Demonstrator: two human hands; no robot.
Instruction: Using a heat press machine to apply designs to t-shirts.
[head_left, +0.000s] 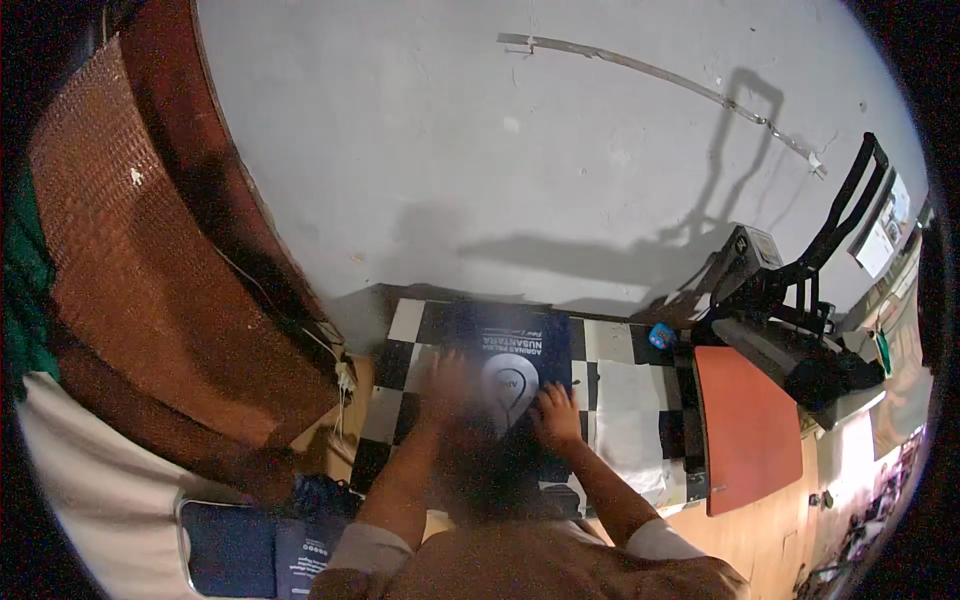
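Note:
A dark blue printed sheet, apparently a fabric bag (553, 330), lies on a table with a black-and-white checkered top (409, 319). It bears white writing and a silver drop-shaped emblem, both upside down from where I stand. My left hand (448, 382) is over its left side, blurred, so its finger positions are unclear. Fingers spread, my right hand (558, 417) rests at the right edge beside the emblem. The near part of the blue piece is in deep shadow. Just right of my right hand is a white sheet (631, 420).
A heat press (799, 292) with a raised black handle stands at right. An orange-red pad (750, 427) juts out before it. A small blue object (661, 336) sits near the wall (525, 172). More dark blue printed pieces (300, 555) lie lower left, near a woven panel (150, 247).

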